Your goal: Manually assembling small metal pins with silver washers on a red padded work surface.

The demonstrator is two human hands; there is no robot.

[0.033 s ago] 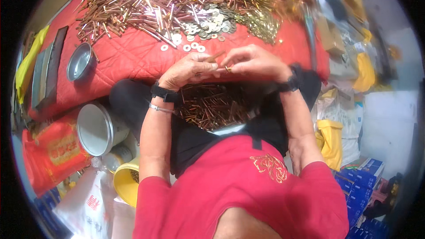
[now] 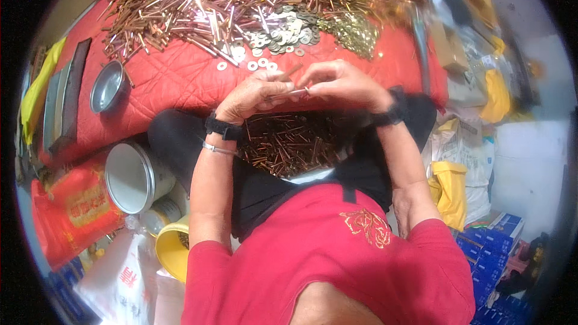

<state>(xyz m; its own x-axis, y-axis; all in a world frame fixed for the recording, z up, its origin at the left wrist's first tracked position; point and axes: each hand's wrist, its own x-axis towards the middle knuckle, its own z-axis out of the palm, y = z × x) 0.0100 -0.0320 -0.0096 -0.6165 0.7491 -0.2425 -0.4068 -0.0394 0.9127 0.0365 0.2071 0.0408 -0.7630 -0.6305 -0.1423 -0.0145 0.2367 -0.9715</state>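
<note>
In front of my body, above my lap, my two hands meet. My left hand [image 2: 254, 92] is closed round a slim metal rod [image 2: 296, 92] that points to the right. Another brownish rod [image 2: 291, 73] sticks up from behind its fingers. The fingertips of my right hand [image 2: 343, 86] are pinched at the rod's right end; whatever small piece may be between them is too small to make out. Flat round washers [image 2: 263, 62] lie on the red quilted cover [image 2: 174, 78] just beyond my hands. More rods [image 2: 289, 144] fill a container on my lap.
A large heap of copper-coloured rods [image 2: 198, 6] covers the far side, with a washer pile [image 2: 295, 30] and small brassy pieces [image 2: 355, 33] before it. At left are a metal bowl [image 2: 108, 87], a white bucket [image 2: 129, 177] and a yellow bucket [image 2: 171, 250]. Blue boxes [image 2: 490, 253] stand at right.
The rod in my left hand now shows between the hands, its end at my right fingertips. The brassy glint seen earlier there is less visible. Both hands have shifted only slightly.
</note>
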